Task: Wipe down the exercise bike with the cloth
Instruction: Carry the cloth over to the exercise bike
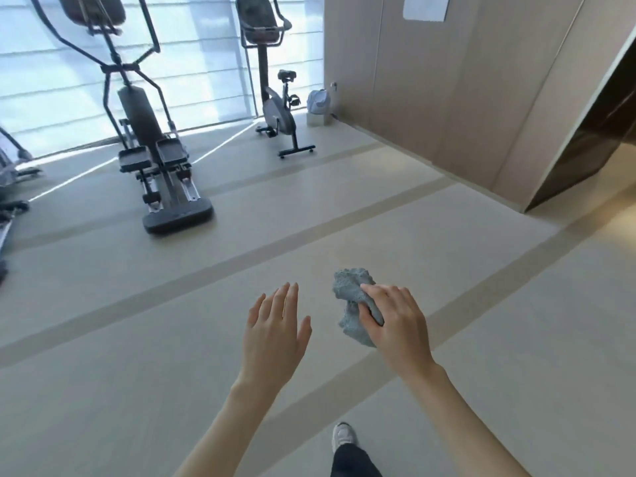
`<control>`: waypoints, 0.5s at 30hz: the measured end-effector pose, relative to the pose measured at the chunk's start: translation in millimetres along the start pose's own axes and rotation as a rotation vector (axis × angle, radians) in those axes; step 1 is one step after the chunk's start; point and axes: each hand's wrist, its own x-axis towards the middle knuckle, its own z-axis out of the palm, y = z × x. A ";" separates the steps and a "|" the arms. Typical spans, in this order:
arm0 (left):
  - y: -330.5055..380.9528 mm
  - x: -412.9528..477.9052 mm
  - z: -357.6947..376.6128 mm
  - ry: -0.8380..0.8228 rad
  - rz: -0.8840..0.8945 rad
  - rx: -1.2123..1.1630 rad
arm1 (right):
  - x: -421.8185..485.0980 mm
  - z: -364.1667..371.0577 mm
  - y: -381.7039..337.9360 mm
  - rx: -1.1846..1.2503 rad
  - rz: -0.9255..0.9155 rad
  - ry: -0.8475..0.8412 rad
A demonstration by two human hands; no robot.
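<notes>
The exercise bike (279, 111) stands far off by the bright window, grey-bodied with a black post, console and small saddle. My right hand (395, 321) grips a crumpled grey-blue cloth (354, 297) in mid-air over the floor. My left hand (275, 328) is held out beside it, fingers straight and holding nothing. Both hands are several steps short of the bike.
A black elliptical trainer (155, 139) stands to the left of the bike, and another machine (10, 187) shows at the left edge. A small bin with a white bag (318, 105) sits by the wooden wall (447, 80). My shoe (344, 437) is on the beige striped floor (137, 339).
</notes>
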 end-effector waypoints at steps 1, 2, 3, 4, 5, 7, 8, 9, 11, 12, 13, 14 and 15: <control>-8.1 15.1 9.6 0.006 -0.018 0.021 | 16.8 16.1 6.2 0.022 -0.020 -0.013; -15.7 31.2 19.7 0.008 -0.039 0.041 | 34.5 31.9 13.3 0.040 -0.039 -0.025; -23.0 48.0 29.9 0.008 -0.061 0.057 | 53.2 47.8 21.0 0.055 -0.055 -0.036; -29.9 65.5 40.0 0.004 -0.081 0.066 | 72.2 63.1 28.8 0.067 -0.066 -0.043; -36.5 83.5 49.4 0.001 -0.097 0.073 | 91.1 78.2 36.6 0.076 -0.073 -0.047; -49.9 120.6 67.4 0.000 -0.120 0.085 | 128.7 108.1 51.8 0.095 -0.089 -0.047; -57.3 138.7 75.7 -0.001 -0.130 0.096 | 147.0 122.9 58.5 0.103 -0.101 -0.044; -65.3 156.8 84.0 0.000 -0.142 0.109 | 165.4 137.5 64.6 0.110 -0.117 -0.042; -81.7 191.4 100.0 0.001 -0.174 0.125 | 200.0 165.7 75.2 0.121 -0.146 -0.051; -90.1 206.4 107.3 0.000 -0.193 0.128 | 215.5 179.3 78.9 0.128 -0.157 -0.059; -98.2 219.9 114.7 -0.001 -0.212 0.129 | 229.9 193.0 82.6 0.137 -0.168 -0.066; -106.4 232.7 122.3 0.002 -0.227 0.133 | 243.8 206.9 85.9 0.146 -0.180 -0.070; -115.2 245.8 130.1 0.007 -0.239 0.140 | 257.8 221.3 89.0 0.155 -0.191 -0.073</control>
